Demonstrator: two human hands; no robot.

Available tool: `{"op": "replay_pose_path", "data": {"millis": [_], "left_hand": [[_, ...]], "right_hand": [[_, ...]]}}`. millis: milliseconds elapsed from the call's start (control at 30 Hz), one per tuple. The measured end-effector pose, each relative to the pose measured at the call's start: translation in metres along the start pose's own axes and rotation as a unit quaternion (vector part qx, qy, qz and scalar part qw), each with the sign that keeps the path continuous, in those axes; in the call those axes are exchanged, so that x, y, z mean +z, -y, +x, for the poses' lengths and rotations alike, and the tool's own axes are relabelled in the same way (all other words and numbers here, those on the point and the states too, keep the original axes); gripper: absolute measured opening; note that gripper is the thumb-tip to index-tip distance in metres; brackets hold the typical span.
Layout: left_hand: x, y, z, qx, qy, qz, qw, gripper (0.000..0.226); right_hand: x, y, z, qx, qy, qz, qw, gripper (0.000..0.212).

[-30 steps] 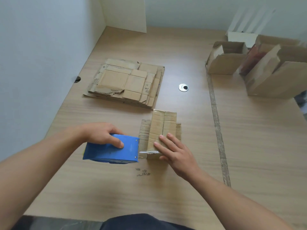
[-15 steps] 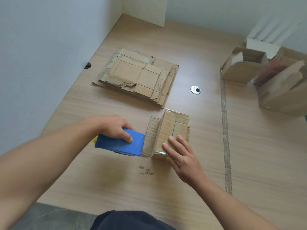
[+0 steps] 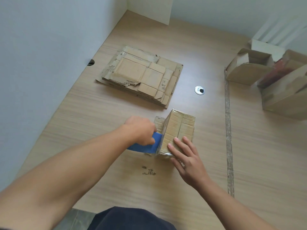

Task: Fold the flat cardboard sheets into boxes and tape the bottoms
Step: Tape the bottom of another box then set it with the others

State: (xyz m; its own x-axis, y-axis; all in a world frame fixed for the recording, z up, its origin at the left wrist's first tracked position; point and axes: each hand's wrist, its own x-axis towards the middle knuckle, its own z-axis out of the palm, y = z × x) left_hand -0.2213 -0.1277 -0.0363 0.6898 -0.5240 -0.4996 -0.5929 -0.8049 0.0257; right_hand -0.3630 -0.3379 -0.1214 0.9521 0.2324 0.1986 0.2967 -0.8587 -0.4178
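Flat sheets (image 3: pixel 141 75) behind box (image 3: pixel 178 130); folded boxes (image 3: pixel 269 78) far right.

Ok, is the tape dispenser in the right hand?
No, the left hand grips the blue tape dispenser, while the right hand rests with straight fingers on the box.

The left hand (image 3: pixel 141 130) half hides the blue tape dispenser (image 3: pixel 147 147); folded boxes (image 3: pixel 285 103) run off-frame.

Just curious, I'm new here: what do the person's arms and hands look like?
Both the left hand and right hand are bare: no gloves, rings or watch visible. The forearms show no sleeves. A dark navy fabric garment shows below.
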Motion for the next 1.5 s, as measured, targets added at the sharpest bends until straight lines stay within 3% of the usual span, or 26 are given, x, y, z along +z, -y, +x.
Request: {"op": "replay_pose_path", "data": {"millis": [133,267,467,667,733,800,900,1033,1133,1500], "left_hand": [[0.012,0.011,-0.021,-0.072,-0.057,-0.058,0.994,0.044],[0.054,0.025,-0.044,-0.161,-0.112,-0.058,0.979,0.057],[0.121,0.029,-0.052,-0.166,-0.188,-0.069,0.965,0.078],[0.123,0.023,-0.053,-0.193,-0.186,-0.133,0.954,0.068],[0.118,0.022,-0.055,-0.187,-0.280,-0.157,0.928,0.058],[0.110,0.015,-0.058,-0.129,-0.366,-0.227,0.893,0.055],[0.089,-0.002,-0.062,-0.048,-0.253,-0.450,0.855,0.055],[0.076,-0.014,-0.053,-0.041,-0.107,-0.533,0.838,0.032],[0.076,-0.019,-0.047,-0.058,-0.081,-0.569,0.816,0.014],[0.076,-0.040,-0.031,-0.162,-0.013,-0.700,0.696,0.017]], "right_hand": [[-0.003,0.000,0.000,0.019,0.009,0.019,1.000,0.048],[-0.006,0.009,0.000,0.041,0.028,0.021,0.999,0.048],[-0.005,0.023,0.004,0.064,0.020,0.022,0.998,0.050],[-0.001,0.025,0.009,0.073,-0.011,0.013,0.997,0.046],[0.001,0.026,0.011,0.071,-0.023,0.000,0.997,0.044],[0.003,0.027,0.013,0.071,-0.033,-0.004,0.997,0.043],[0.005,0.026,0.013,0.070,-0.049,0.002,0.996,0.042],[0.005,0.025,0.012,0.066,-0.050,0.003,0.997,0.043],[0.004,0.025,0.012,0.065,-0.047,0.004,0.997,0.043],[0.001,0.027,0.012,0.077,-0.024,0.005,0.997,0.046]]}}
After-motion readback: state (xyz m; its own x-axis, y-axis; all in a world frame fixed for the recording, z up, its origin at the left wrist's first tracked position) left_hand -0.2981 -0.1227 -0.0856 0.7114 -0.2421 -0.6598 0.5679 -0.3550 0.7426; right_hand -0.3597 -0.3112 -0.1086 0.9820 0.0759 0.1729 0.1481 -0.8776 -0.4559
